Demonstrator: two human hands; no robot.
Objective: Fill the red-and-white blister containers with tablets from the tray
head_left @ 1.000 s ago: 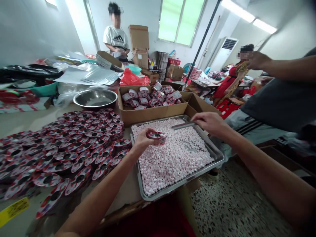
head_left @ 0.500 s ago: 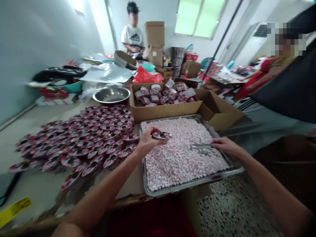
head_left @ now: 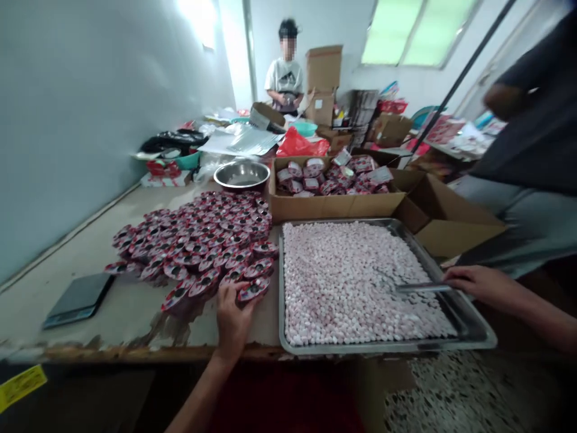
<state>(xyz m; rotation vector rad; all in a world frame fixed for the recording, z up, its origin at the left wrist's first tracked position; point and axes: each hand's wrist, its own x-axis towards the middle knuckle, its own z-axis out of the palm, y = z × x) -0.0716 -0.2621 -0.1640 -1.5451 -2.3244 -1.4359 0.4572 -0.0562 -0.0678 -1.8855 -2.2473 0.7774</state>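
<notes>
My left hand (head_left: 234, 316) is closed around a small red-and-white oval package (head_left: 253, 289) with a dark opening on top. The package is at the table's front, beside rows of similar oval packages (head_left: 198, 248). To the right, my right hand (head_left: 482, 285) grips a slim metal tool (head_left: 421, 287), maybe tongs or a narrow scoop; its exact kind is unclear. The tool's end is over a shallow metal tray (head_left: 360, 349), which holds a wide layer of small pale pink and white candy-like pellets (head_left: 347, 282).
Behind the tray stands an open cardboard box (head_left: 333, 207) of packages, with another open carton (head_left: 455, 231) to its right. A steel bowl (head_left: 242, 174) and a flat grey scale (head_left: 79, 299) are on the table. One person (head_left: 285, 81) stands behind, another (head_left: 536, 126) at right.
My left hand has moved with the package from above the tray to the rows on the left. My right hand, still with the tool, stays at the tray's right side. The view has turned left.
</notes>
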